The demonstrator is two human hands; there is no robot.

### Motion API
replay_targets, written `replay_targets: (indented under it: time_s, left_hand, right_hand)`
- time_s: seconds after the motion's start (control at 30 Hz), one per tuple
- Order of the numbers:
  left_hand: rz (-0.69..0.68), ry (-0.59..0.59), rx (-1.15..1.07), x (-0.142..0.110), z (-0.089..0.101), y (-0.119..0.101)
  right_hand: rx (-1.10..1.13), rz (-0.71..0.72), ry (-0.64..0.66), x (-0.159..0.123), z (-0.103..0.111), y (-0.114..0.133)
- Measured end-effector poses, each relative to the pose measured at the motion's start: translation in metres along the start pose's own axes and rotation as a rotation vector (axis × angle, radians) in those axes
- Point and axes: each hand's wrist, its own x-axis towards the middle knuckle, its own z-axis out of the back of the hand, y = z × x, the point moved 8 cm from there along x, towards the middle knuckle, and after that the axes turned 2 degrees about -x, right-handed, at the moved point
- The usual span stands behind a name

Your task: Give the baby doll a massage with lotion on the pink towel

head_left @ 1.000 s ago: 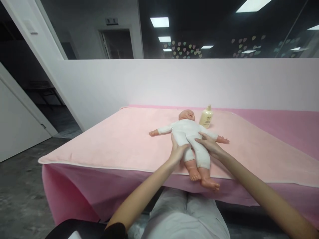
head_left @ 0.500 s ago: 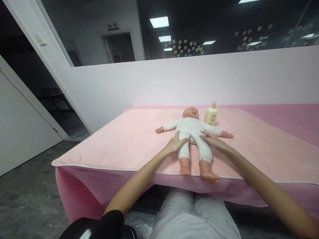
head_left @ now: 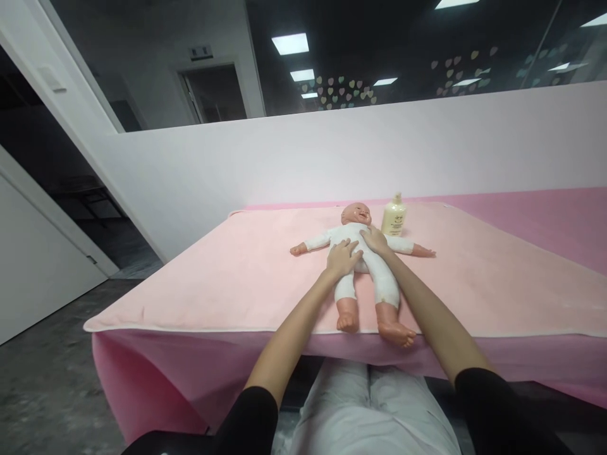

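A baby doll [head_left: 387,282] with a white cloth body lies on its back, head toward the wall and feet by the table's front edge. My left hand [head_left: 342,258] rests on its lower belly and hip, fingers stretched out. Higher up, my right hand [head_left: 374,239] lies on the chest at the right side, its fingers extended over the white cloth. Beyond the doll's arm on the right stands a pale yellow pump bottle [head_left: 394,217], close to the doll's head.
The doll lies on a light pink mat [head_left: 227,278] over a darker pink table cover [head_left: 156,360]. A white low wall [head_left: 303,158] with dark glass above runs behind the table. To the left are a white door [head_left: 42,265] and grey floor.
Both hands have moved from the doll's hips and thighs up onto its torso, the right hand higher. The doll's legs, close together at first, now lie apart. The view has shifted slightly.
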Motion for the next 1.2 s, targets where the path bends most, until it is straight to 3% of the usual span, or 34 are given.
replay_targets:
  time_s: [0.1,0.3,0.4,0.53,0.67,0.77,0.87,1.03,1.2]
  left_hand:
    - [0.017,0.02,0.004,0.01,0.007,0.006]
    - [0.246,-0.069,0.088,0.046,0.021,0.024]
    - [0.238,-0.088,0.112,0.052,0.02,0.024]
    - [0.198,-0.093,0.114,0.055,0.021,0.023]
    - [0.195,-0.149,-0.013,0.071,0.03,0.032]
    - [0.209,-0.261,-0.177,0.091,0.039,0.047]
    - [0.247,-0.374,-0.301,0.112,0.043,0.063]
    - [0.308,-0.404,-0.43,0.15,0.033,0.082]
    - [0.318,-0.397,-0.549,0.186,0.019,0.098]
  right_hand:
    - [-0.014,-0.006,-0.019,0.009,-0.006,-0.008]
    - [0.174,-0.131,-0.045,0.034,-0.003,-0.017]
    - [0.211,-0.166,-0.083,0.046,-0.002,-0.021]
    - [0.166,-0.114,-0.084,0.05,0.0,-0.014]
    - [0.092,-0.041,-0.094,0.05,0.005,0.004]
    - [0.047,0.011,-0.097,0.055,0.009,0.021]
    - [0.077,-0.027,-0.14,0.065,0.014,0.029]
    - [0.262,-0.113,-0.141,0.087,0.005,0.029]
    - [0.275,0.04,-0.163,0.105,-0.011,0.035]
